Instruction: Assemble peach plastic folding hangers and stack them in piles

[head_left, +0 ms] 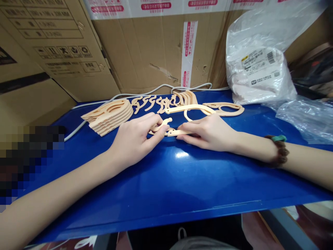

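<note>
Both hands meet over the middle of the blue table. My left hand point(140, 137) pinches a small curved beige plastic hook point(165, 122) between thumb and fingers; another flat beige part lies under those fingers, mostly hidden. My right hand point(208, 132) is closed on a beige plastic hanger arm point(173, 133), whose holed end points left and lies close to the left thumb. A second long curved arm point(186, 108), with a hole at its left end, stretches above the right hand's knuckles. Whether these two arms are joined is hidden by the hand.
Stacked hanger arms point(111, 116) lie at left, several loose hooks point(145, 102) behind the hands, and more arms point(191, 97) beyond. A looped hanger piece point(230, 110) is at right. Cardboard boxes point(145, 52), a white cable point(125, 94) and a plastic bag point(260, 69) border the blue table point(166, 187).
</note>
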{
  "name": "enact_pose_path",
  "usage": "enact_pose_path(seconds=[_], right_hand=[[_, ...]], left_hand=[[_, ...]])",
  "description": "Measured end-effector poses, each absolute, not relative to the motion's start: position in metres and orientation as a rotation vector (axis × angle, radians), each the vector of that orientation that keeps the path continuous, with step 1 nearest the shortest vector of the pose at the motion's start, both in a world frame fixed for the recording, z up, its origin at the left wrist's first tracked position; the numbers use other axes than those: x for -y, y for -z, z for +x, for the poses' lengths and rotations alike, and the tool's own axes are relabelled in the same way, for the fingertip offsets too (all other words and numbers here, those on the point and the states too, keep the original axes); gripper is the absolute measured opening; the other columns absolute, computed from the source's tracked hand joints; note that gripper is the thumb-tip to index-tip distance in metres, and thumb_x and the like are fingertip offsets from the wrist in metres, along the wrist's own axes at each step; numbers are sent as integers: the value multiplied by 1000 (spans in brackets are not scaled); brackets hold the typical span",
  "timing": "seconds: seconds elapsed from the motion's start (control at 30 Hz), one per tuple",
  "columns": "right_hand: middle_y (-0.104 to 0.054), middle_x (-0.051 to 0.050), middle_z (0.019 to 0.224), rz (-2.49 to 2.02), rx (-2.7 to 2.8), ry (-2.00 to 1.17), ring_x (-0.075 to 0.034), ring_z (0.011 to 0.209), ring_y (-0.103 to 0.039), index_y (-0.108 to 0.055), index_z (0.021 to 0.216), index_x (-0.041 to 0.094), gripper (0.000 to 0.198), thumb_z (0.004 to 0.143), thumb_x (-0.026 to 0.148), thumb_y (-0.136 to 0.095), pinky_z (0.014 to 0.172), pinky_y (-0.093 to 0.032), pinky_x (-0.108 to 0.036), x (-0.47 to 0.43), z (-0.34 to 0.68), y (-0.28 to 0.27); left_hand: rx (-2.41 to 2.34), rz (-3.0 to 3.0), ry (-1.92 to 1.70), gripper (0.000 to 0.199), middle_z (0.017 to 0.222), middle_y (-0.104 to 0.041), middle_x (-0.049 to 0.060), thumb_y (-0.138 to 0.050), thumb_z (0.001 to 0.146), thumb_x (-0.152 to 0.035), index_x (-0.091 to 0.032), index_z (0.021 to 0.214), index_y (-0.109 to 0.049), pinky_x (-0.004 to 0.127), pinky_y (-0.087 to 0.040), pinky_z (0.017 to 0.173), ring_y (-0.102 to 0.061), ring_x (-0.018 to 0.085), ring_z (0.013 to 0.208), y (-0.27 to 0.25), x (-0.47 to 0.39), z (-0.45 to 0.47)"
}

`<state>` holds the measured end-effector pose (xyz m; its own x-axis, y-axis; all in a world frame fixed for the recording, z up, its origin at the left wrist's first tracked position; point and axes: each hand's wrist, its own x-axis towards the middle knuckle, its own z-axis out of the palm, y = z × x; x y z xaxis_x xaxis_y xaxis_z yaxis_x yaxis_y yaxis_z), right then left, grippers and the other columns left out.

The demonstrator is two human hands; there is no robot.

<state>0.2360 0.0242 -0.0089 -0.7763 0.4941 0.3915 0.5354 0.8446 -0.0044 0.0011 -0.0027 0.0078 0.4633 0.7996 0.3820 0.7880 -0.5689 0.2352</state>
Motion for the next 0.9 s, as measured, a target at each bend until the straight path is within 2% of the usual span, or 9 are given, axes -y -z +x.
enact_pose_path(seconds=[0.13,0.33,0.53,0.9], right_hand=[[-70,-3,71,-748,2622,107,-13,60,-61,-69,97,16,34,100,38,-43,54,-30,-24,-23,235,9],[-73,-4,79,-668,2641,220,-13,65,-66,-69,100,16,36,101,39,-42,54,-30,-24,-22,236,10],[-73,-4,77,-667,2620,266,-13,64,-65,-69,99,15,40,102,42,-38,53,-30,-24,-22,237,11],[-72,-2,75,-688,2574,335,-12,62,-64,-69,96,16,40,102,41,-39,52,-29,-25,-20,235,10]], left_hand=[[-1355,2702,-646,28,77,-64,-2,-41,98,-38,-19,93,-60,26,-32,58,-56,13,64,-9,6,3],[-1327,2706,-562,27,78,-66,-3,-38,99,-38,-21,100,-59,25,-34,58,-58,13,64,-6,5,3],[-1266,2758,-461,32,70,-61,-3,-26,100,-36,-22,87,-52,26,-34,56,-57,15,61,-3,3,2],[-1297,2754,-426,29,63,-53,-4,-26,98,-35,-22,81,-46,26,-30,54,-53,15,56,-6,3,2]])
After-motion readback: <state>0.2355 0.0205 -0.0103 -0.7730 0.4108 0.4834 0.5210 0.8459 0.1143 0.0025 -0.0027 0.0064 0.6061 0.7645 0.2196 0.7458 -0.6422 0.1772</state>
